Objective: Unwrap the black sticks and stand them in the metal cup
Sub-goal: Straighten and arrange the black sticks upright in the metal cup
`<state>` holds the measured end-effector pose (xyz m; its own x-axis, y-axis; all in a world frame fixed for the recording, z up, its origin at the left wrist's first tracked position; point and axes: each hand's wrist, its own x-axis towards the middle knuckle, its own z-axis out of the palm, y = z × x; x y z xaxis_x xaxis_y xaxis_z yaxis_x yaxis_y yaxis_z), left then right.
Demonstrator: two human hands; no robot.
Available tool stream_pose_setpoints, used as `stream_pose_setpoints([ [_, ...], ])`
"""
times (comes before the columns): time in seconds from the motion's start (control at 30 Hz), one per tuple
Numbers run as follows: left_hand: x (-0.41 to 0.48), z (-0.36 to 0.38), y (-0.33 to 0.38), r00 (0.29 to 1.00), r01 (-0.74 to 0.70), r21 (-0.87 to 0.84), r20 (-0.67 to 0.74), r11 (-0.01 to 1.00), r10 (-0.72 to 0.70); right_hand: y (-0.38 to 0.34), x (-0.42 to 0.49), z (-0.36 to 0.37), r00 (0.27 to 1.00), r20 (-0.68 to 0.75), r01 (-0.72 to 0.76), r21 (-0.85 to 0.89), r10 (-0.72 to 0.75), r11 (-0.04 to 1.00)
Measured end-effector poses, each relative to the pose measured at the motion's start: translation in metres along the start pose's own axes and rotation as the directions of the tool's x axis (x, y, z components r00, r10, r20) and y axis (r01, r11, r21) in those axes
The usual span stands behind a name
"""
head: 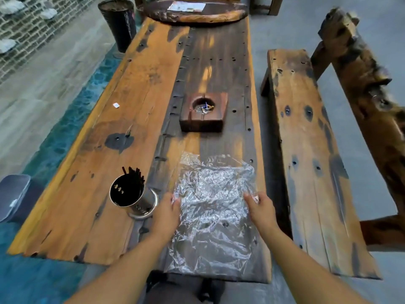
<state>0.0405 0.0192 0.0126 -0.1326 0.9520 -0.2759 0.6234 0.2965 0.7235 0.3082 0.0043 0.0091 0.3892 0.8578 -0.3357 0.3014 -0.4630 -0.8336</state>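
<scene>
A shiny metal cup [140,201] stands on the wooden table [122,102], left of centre near me. Several black sticks [134,173] stand upright in it, their tips above the rim. A crumpled sheet of clear plastic wrap [212,207] lies spread flat on the dark plank in front of me. My left hand [167,212] pinches the wrap's left edge. My right hand [262,207] pinches its right edge. No sticks show on the wrap.
A square wooden block [202,113] with a round hollow holding small scraps sits mid-table. A dark woven bin [119,23] stands at the far left. A wooden slab [195,9] lies at the far end. A rough bench [306,150] runs along the right.
</scene>
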Motion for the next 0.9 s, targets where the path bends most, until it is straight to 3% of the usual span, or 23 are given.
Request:
stream_pose_setpoints([
  [0.17,0.016,0.005,-0.016,0.974,0.157,-0.078,0.179,0.985,-0.141,0.022,0.011,0.009,0.976,0.126,-0.168,-0.102,0.18,0.98],
  [0.4,0.016,0.013,-0.021,0.948,0.176,-0.035,0.277,0.984,-0.16,0.029,0.016,0.004,0.946,0.238,-0.183,-0.166,0.219,0.969],
  [0.53,0.015,0.017,-0.026,0.962,0.074,0.127,0.251,0.989,-0.104,0.033,0.018,0.003,0.971,0.202,-0.025,-0.462,0.132,0.887],
  [0.6,0.014,0.021,-0.025,0.968,-0.053,0.249,0.249,0.967,-0.011,0.027,0.01,0.004,0.975,0.214,0.077,-0.553,0.053,0.829],
  [0.73,0.014,0.036,-0.018,0.874,-0.351,0.422,0.469,0.836,0.13,0.031,-0.011,0.024,0.879,0.467,0.439,-0.713,-0.098,0.546],
  [0.8,0.017,0.043,-0.016,0.827,-0.418,0.527,0.557,0.74,0.071,0.038,-0.015,0.034,0.825,0.562,0.534,-0.745,-0.054,0.401],
  [0.9,0.02,0.047,-0.022,0.797,-0.424,0.623,0.601,0.658,-0.056,0.049,-0.012,0.035,0.818,0.57,0.517,-0.785,0.073,0.34],
])
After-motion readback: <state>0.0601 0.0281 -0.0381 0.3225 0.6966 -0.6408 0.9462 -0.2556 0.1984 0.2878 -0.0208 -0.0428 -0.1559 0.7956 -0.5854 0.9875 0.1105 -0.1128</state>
